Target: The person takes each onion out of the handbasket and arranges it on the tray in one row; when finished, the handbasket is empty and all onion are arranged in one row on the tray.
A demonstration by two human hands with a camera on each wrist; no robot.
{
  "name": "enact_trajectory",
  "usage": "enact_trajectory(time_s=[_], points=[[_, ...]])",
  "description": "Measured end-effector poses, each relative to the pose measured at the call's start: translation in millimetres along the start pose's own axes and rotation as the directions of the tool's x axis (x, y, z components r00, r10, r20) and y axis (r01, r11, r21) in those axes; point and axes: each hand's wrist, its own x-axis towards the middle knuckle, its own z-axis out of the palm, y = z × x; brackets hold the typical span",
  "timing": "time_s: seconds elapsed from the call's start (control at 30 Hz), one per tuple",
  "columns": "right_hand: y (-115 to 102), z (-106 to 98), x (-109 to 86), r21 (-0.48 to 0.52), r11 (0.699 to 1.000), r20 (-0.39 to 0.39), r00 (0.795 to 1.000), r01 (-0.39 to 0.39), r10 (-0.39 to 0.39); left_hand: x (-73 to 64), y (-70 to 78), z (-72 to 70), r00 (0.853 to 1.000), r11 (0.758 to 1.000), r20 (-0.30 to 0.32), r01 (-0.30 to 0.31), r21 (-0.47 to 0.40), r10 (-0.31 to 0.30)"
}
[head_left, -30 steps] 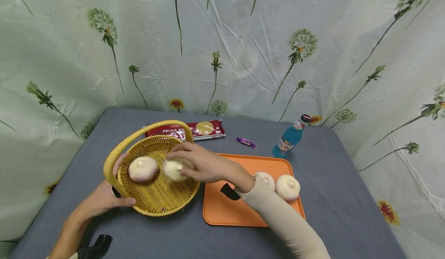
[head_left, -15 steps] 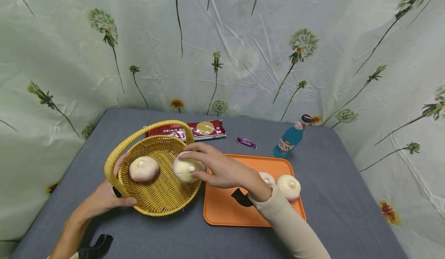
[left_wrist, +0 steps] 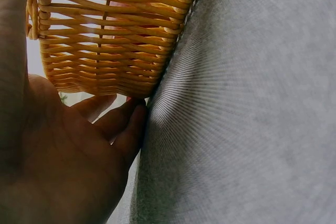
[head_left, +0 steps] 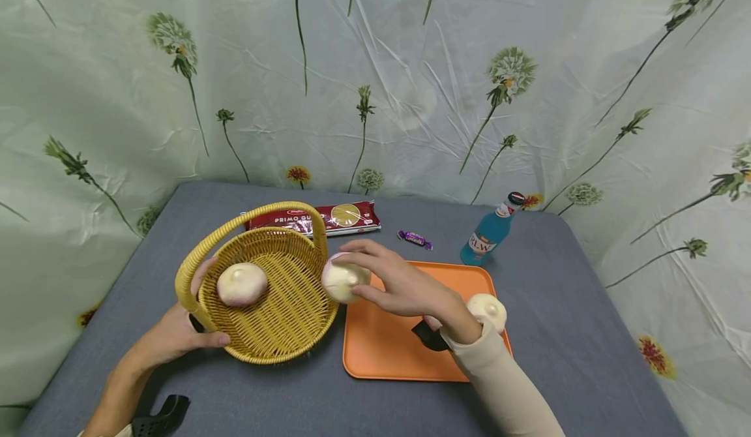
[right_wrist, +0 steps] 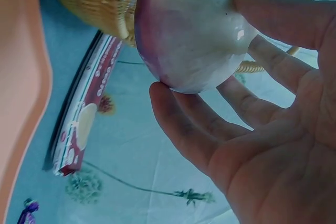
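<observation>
In the head view my right hand holds a white-and-purple turnip by its fingertips and thumb, between the basket's right rim and the tray's left edge. The right wrist view shows thumb and fingers spread around that turnip. My left hand grips the left side of the yellow wicker basket, near the foot of its handle. Its fingers touch the woven wall low down in the left wrist view. One turnip lies inside the basket, to the left.
An orange tray bears a turnip; another is mostly hidden by my right wrist. Behind lie a red pasta packet and a purple wrapped candy. A blue bottle stands beyond the tray's far right corner.
My right hand has moved right with the turnip, from inside the basket to past its rim, beside the tray. The left hand and basket have stayed put.
</observation>
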Motion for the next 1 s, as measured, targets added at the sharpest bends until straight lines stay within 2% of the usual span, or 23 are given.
enact_trajectory(time_s=[0.2,0.4,1.0], points=[[8.4,1.4,-12.1,0.019,0.998,0.009,0.998,-0.066,0.066,-1.1,-2.3,-0.4,1.000,1.000,-0.004,0.002,0.027,-0.002],[16.1,1.4,-24.8,0.059,0.991,0.008,0.993,-0.122,0.122,-0.5,-2.9,-0.5,1.000,1.000,-0.003,-0.010,0.004,0.010],[38.2,-0.3,-49.5,0.009,0.979,0.002,0.979,-0.204,0.204,-0.3,-2.8,-0.8,1.000,0.999,0.007,0.021,-0.027,-0.021]])
